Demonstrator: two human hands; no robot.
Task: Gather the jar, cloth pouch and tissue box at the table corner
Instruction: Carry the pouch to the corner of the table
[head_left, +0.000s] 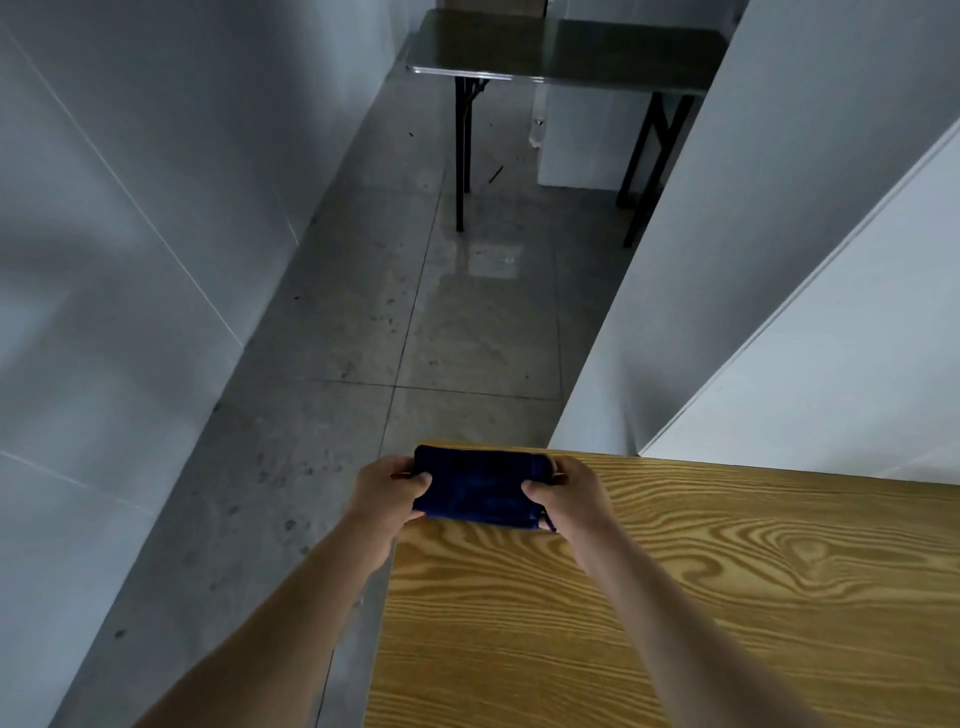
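Note:
A dark blue cloth pouch (475, 488) lies flat at the far left corner of the wooden table (675, 597). My left hand (387, 496) grips its left end, thumb on top. My right hand (563, 493) grips its right end, where a drawstring hangs down. The jar and the tissue box are not in view.
The table's left edge runs beside a grey tiled floor (415, 338). White partition walls (753, 260) stand behind the table and on the left. A dark folding table (561, 52) stands at the far end of the aisle.

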